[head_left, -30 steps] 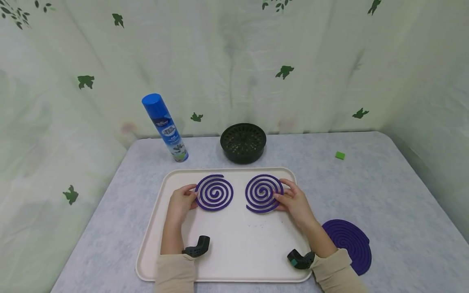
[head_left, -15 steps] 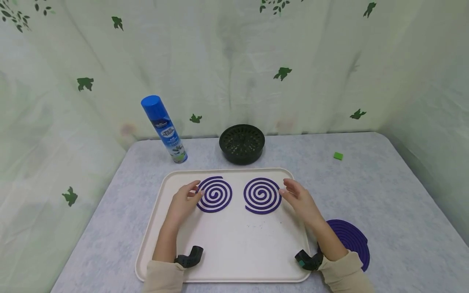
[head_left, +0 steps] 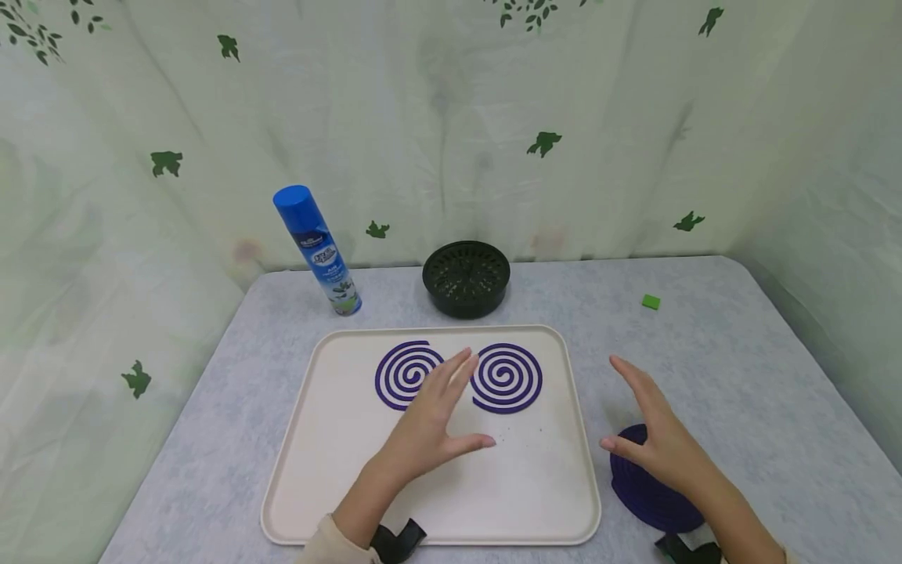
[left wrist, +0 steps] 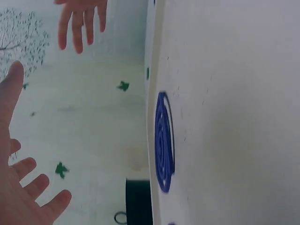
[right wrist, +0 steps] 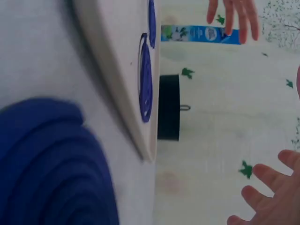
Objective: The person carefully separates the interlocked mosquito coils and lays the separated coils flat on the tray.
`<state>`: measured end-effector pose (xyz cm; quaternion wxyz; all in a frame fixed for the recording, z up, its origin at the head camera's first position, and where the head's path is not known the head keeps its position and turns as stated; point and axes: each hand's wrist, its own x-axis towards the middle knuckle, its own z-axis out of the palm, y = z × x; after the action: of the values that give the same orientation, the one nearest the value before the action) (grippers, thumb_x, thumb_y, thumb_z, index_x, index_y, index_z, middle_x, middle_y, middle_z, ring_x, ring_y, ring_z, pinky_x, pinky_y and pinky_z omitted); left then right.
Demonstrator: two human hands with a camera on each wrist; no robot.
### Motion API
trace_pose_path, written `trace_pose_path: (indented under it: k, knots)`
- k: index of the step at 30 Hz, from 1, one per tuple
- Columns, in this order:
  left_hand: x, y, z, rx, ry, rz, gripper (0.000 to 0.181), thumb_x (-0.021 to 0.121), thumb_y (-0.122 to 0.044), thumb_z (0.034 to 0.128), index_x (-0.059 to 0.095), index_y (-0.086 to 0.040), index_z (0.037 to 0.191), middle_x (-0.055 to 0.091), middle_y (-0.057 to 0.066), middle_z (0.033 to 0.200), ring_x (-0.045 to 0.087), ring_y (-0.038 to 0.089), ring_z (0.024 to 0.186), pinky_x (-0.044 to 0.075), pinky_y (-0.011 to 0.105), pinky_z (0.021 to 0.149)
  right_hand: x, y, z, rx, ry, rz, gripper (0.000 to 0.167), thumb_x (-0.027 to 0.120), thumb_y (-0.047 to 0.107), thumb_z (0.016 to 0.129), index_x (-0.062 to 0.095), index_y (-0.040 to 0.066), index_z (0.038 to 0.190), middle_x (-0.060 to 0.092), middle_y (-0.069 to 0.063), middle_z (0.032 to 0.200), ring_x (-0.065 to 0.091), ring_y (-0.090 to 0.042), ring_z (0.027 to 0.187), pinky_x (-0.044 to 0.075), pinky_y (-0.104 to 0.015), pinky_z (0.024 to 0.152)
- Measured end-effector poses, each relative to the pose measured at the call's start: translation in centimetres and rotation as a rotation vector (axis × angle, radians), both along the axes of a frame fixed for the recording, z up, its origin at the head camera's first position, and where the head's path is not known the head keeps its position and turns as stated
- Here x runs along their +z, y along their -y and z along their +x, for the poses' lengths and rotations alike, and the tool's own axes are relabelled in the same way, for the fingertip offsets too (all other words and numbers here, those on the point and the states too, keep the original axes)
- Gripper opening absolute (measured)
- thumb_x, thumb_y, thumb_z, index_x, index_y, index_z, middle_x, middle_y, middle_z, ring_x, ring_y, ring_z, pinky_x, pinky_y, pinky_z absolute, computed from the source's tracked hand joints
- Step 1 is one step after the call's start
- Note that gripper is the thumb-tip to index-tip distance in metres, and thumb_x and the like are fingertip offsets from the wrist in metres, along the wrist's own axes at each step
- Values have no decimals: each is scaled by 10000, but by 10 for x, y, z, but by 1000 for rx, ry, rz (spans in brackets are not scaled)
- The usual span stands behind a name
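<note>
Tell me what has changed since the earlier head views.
The left hand let go of the left coil and moved right over the tray; the right hand let go of the right coil and moved right, off the tray, toward the purple disc. Both coils, the tray, the spray can, the black dish and the green piece stayed put.

Near half: open room across the tray; the left hand hangs over its middle;
Far half: left coil and right coil lie flat, a narrow gap between;
Behind tray: spray can and dark bowl stand as obstacles; passage between them;
Right of tray: coil stack on the surface, below the right hand; wide room farther right;
Back: curtain bounds any reach
</note>
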<state>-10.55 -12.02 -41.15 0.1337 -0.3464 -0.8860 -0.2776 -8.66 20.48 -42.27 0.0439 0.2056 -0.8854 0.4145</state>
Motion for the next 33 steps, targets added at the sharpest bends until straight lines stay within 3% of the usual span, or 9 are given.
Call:
trace_pose_path:
  k: [2,5,9,16,21,25,28,31,33]
  knots:
    - [-3,-13,5,-74,-79,-33,989,655,-578,702,212,-66,1422,210,110,1447,243,278,1290,238,416,1043,-4,-10,8,2,-27,9,1072,820,185,628,129,190,1448,168,-89,1454,132,-211,1313,216,-621,944]
    - [-8,-32,13,-151,-144,-84,1051,676,-603,659,216,-33,1412,198,124,1447,224,279,1298,210,384,1058,-12,-24,19,5,-82,23,1156,864,196,540,145,115,1442,176,-86,1452,108,-102,1309,166,-391,1046]
    - [-18,-56,24,-194,-177,-157,1126,678,-649,610,191,-36,1420,200,134,1441,179,252,1315,210,374,1058,-28,-41,30,-12,-161,52,1219,893,242,449,186,33,1420,209,-72,1439,115,-38,1293,87,-109,986]
    - [-32,-95,35,-222,-167,-294,1202,595,-753,584,138,-29,1428,170,129,1452,156,227,1318,151,316,1074,-48,-63,48,-88,-66,58,1225,895,226,451,174,54,1427,236,-193,1403,91,81,1248,72,-26,930]
    - [-38,-117,39,-186,-110,-319,1244,574,-787,554,117,-31,1430,182,106,1447,223,218,1289,142,275,1070,-60,-73,52,-109,-23,84,1216,881,222,488,134,38,1430,250,-310,1348,55,122,1224,43,-4,916]
    - [-43,-133,41,-149,-58,-330,1242,566,-798,544,133,-42,1429,226,88,1424,262,222,1263,175,269,1058,-66,-78,54,-136,15,117,1196,862,228,527,105,15,1427,254,-350,1318,48,14,1273,8,-70,971]
    - [-48,-143,43,-119,-33,-361,1233,545,-813,543,162,-40,1423,250,70,1410,266,198,1252,179,265,1052,-69,-80,53,-159,63,158,1179,843,275,564,87,-11,1422,206,-357,1343,59,-254,1325,-5,-338,1077]
    - [-52,-150,44,-87,-6,-383,1233,524,-826,540,167,-42,1422,271,59,1392,270,166,1233,194,253,1038,-71,-80,51,-173,100,207,1136,827,325,581,140,-81,1391,178,-343,1365,131,-495,1247,74,-648,970]
    - [-56,-154,43,-71,15,-382,1229,523,-827,537,177,-44,1420,287,57,1375,282,158,1217,218,249,1024,-72,-80,49,-183,109,239,1106,823,351,577,197,-117,1360,184,-330,1367,178,-537,1198,118,-689,917]
